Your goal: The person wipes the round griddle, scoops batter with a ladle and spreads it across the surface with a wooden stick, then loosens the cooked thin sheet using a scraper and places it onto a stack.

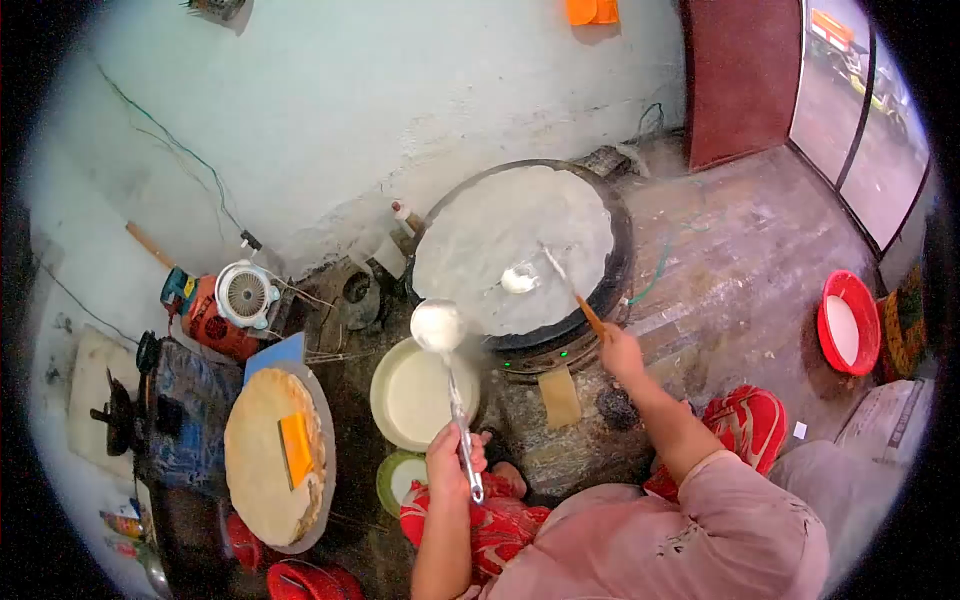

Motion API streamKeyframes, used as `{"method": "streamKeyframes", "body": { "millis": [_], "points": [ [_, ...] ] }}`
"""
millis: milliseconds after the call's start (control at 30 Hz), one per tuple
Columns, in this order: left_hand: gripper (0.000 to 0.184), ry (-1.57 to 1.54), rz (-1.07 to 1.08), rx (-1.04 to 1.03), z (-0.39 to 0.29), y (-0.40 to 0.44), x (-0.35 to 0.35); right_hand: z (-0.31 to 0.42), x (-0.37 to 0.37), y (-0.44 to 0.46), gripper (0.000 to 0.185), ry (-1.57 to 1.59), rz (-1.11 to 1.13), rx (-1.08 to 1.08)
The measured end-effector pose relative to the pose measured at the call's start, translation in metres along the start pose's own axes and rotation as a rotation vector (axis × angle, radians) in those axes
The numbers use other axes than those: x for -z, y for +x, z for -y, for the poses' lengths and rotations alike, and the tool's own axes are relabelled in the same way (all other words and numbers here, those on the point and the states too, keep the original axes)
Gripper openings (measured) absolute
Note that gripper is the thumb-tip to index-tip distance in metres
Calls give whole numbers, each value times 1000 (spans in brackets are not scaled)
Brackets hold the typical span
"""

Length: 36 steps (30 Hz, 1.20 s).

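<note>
My left hand [456, 462] is closed around the metal handle of a ladle [459, 400]. The ladle's bowl, white with batter, is above the far rim of a pale bowl of batter [376, 400], near the griddle's edge. In my right hand [622, 353] is a wooden-handled spatula [590, 318]; its thin, batter-smeared blade slants over a large thin pancake [480, 230]. The pancake covers most of a round black griddle [618, 265]. A small mound of white batter [519, 278] lies on it, left of the blade. Whether the blade touches the pancake I cannot tell.
At left, a stack of flat pancakes [262, 450] carries an orange scraper [296, 450]. A green bowl [388, 485] is by my foot. A white blower [247, 293] stands near the wall. A red basin [832, 355] sits at right, near a glass door [885, 150].
</note>
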<state>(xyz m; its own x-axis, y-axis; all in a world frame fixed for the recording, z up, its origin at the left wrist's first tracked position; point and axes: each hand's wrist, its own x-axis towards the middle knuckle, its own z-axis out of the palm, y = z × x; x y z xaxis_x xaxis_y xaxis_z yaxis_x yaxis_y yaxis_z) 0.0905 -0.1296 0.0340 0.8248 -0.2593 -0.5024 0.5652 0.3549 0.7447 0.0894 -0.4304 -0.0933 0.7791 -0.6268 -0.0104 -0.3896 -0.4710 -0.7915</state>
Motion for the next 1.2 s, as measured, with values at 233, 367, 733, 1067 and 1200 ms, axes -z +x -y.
{"method": "streamKeyframes", "body": {
  "millis": [233,367,733,1067,1200],
  "points": [
    [18,176,19,-38,6,54,-41,13,-36,-15,25,155,81,76],
    [17,307,-55,-65,17,97,-56,6,-33,-15,25,144,-11,46],
    [17,-260,80,198,7,118,-61,54,-25,-32,30,345,151,34],
    [44,-1247,814,333,-67,49,-37,-11,-34,16,36,61,73,19],
    [43,-1110,779,212,-91,42,14,28,-53,-60,35,25,531,330]
  ]
}}
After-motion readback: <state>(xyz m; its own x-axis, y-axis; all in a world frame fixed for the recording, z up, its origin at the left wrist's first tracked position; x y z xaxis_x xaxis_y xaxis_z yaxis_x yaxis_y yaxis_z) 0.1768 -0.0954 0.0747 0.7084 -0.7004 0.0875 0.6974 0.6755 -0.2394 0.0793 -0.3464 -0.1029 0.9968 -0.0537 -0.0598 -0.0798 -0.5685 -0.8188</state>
